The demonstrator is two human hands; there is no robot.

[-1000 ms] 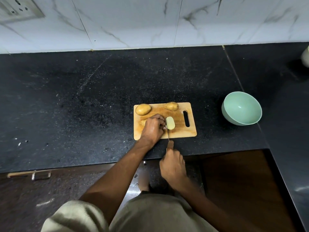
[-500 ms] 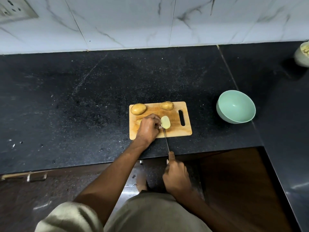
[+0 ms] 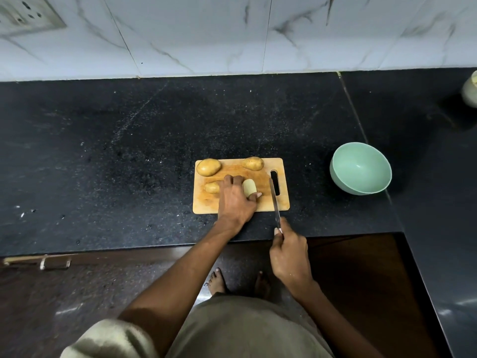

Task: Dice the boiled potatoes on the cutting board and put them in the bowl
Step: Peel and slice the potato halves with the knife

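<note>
On the wooden cutting board (image 3: pixel 282 202), a pale cut potato piece (image 3: pixel 249 187) is held by the left hand (image 3: pixel 236 200), with the fingers curled round it and the thumb laid at its near side. A smaller piece (image 3: pixel 212 187) is seen just left of this hand. Two whole potatoes (image 3: pixel 208 167) are placed along the far edge of the board. The knife (image 3: pixel 275 201) is gripped by the right hand (image 3: pixel 290 255), fingers closed round the handle, and the blade is kept over the board's right part, apart from the held piece. The green bowl (image 3: pixel 361 171) is found on the black counter (image 3: pixel 103 164), well to the right of the board.
</note>
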